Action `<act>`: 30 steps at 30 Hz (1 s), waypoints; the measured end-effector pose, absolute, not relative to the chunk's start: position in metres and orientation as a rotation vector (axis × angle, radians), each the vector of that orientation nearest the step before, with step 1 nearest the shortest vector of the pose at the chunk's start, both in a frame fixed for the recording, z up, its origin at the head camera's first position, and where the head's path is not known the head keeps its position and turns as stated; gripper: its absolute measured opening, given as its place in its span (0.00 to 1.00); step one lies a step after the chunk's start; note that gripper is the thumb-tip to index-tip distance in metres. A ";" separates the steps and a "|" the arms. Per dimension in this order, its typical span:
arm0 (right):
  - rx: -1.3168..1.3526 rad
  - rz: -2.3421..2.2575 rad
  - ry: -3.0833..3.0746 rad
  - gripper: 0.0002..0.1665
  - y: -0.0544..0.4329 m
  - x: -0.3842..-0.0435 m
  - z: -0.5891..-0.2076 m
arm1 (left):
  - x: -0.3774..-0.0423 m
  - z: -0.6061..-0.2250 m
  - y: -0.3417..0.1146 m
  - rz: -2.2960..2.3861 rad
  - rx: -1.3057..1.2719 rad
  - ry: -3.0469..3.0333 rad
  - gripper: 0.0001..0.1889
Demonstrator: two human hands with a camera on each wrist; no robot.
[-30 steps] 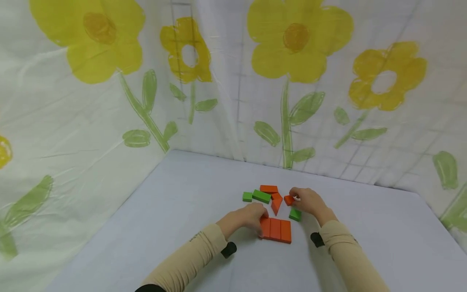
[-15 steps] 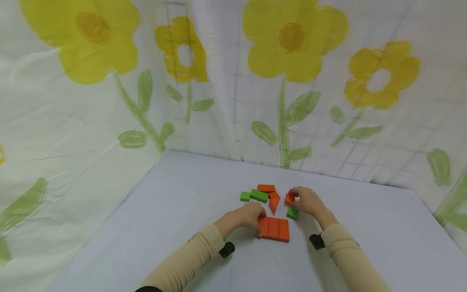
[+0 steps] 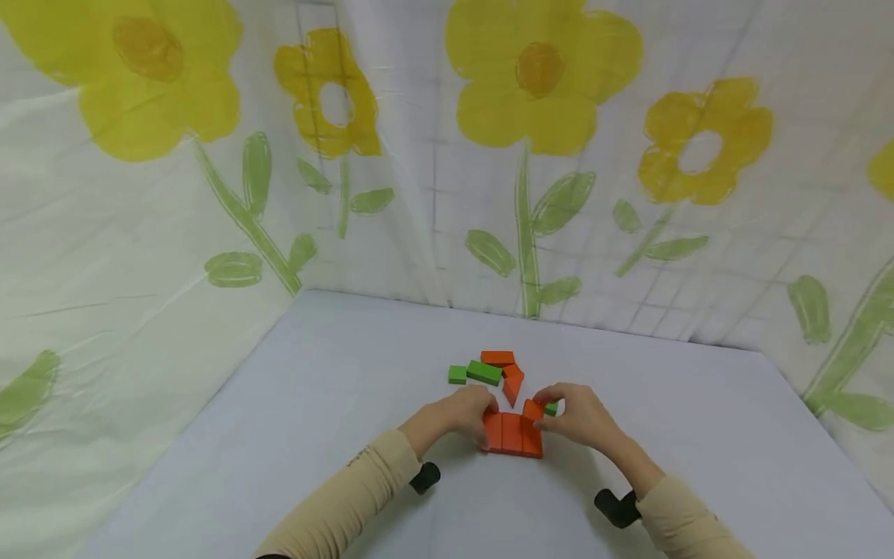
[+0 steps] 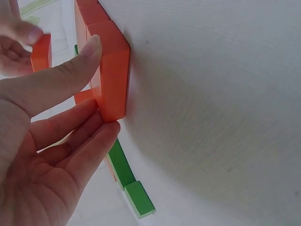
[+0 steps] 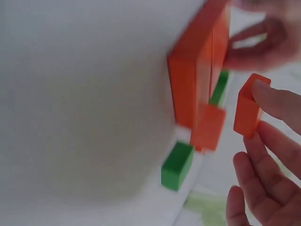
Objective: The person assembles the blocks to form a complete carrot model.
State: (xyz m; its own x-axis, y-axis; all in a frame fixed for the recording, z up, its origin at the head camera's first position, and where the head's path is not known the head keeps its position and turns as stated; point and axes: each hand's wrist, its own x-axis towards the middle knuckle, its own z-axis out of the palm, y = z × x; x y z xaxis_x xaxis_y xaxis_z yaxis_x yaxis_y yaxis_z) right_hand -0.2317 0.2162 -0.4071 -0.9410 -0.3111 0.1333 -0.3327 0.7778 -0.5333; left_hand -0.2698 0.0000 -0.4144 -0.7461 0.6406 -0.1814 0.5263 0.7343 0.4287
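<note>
Three flat orange blocks [image 3: 512, 432] lie side by side in a row on the white table. My left hand [image 3: 461, 411] holds the left end of the row, thumb and fingertips pinching the leftmost orange block [image 4: 114, 75]. Between thumb and fingers of my right hand [image 3: 583, 419] is a small orange block [image 5: 248, 108], raised above the table. In the head view it overlaps the far right corner of the row. A green block [image 5: 178, 165] lies just beyond the right hand, partly covered by it in the head view.
Behind the row lie a pointed orange block [image 3: 513, 391], a small orange block [image 3: 513, 371] and a long orange block [image 3: 497, 358]. Left of these are a long green block [image 3: 484, 373] and a small green block [image 3: 457, 374]. A flower-printed curtain [image 3: 405, 233] hangs along the table's back.
My right hand has lifted the small orange block and brought it nearer, over the row's far right end. The left hand keeps its hold on the row. The head view has turned slightly right.
</note>
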 end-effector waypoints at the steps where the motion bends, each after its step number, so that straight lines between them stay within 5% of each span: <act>1: 0.562 0.904 -2.927 0.17 0.214 -0.227 -0.408 | -0.269 -0.414 0.000 0.510 0.908 2.618 0.24; 11: 0.893 0.818 -2.971 0.17 0.190 -0.201 -0.417 | -0.271 -0.414 0.001 0.457 0.929 2.634 0.23; 30: 0.979 0.647 -2.941 0.11 0.182 -0.192 -0.425 | -0.269 -0.413 0.001 0.468 0.901 2.638 0.23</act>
State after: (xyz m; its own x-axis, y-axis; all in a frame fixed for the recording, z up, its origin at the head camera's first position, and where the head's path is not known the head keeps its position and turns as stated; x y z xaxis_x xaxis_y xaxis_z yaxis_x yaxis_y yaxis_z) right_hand -0.1921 0.1821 -0.4252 -0.8086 -0.5793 0.1028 -0.5690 0.7255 -0.3872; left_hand -0.2691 0.0010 -0.4134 -0.7527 0.6315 -0.1861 0.5291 0.7485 0.3999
